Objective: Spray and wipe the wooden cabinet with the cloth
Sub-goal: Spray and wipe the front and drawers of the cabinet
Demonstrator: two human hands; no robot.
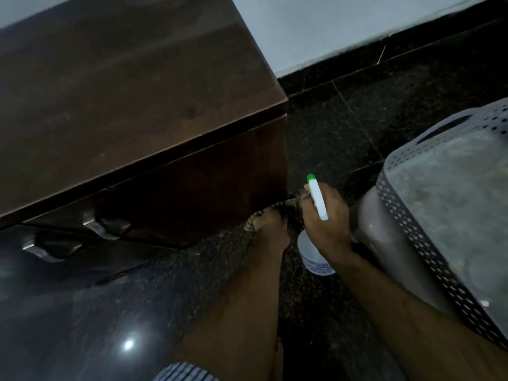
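Wooden cabinet [132, 105] fills 10 o'clock; its lower right corner is being wiped.
Left hand [270, 224] presses striped cloth [291, 203] there; right hand [327, 224] grips spray bottle [316, 237] at 3 o'clock. Aim nozzle at wood, then wipe overlapping strokes.

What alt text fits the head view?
Person's right hand holds a clear spray bottle with white, green-tipped nozzle beside a dark brown wooden cabinet; left hand presses a striped cloth low on its side.
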